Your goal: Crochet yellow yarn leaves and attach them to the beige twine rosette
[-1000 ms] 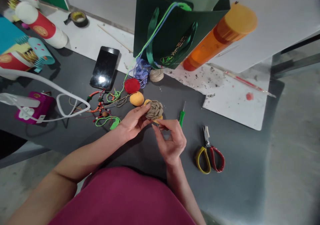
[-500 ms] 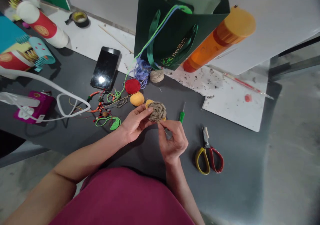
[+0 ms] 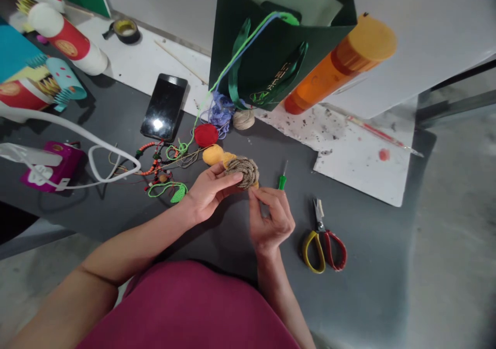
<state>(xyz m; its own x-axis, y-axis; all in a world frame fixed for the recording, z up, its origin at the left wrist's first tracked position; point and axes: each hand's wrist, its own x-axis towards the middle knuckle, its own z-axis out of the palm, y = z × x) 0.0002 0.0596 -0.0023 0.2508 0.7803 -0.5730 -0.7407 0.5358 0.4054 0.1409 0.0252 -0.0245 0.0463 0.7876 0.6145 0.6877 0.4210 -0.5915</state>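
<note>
My left hand (image 3: 205, 194) grips a round crocheted flower (image 3: 248, 171) from its left side, thumb on top and fingers underneath. The piece is brown in ruffled rings, with yellow at its edges. At its lower right edge my right hand (image 3: 273, 219) is closed in a pinch of thumb and forefinger; what lies between the fingertips is too small to make out. A yellow yarn ball (image 3: 213, 154) sits just left of the flower, with a red yarn ball (image 3: 205, 135) behind it. A green-handled crochet hook (image 3: 282, 181) lies beyond my right hand.
Scissors (image 3: 320, 235) with yellow and red handles lie to the right. A dark green paper bag (image 3: 263, 54) and an orange bottle (image 3: 337, 64) stand at the back. On the left are a phone (image 3: 164, 106), beaded cords (image 3: 155, 160) and a white cable (image 3: 89, 132).
The flower has tilted slightly and shifted a little right in my left hand, whose thumb reaches further over it. My right hand has moved slightly right, still pinching at the edge.
</note>
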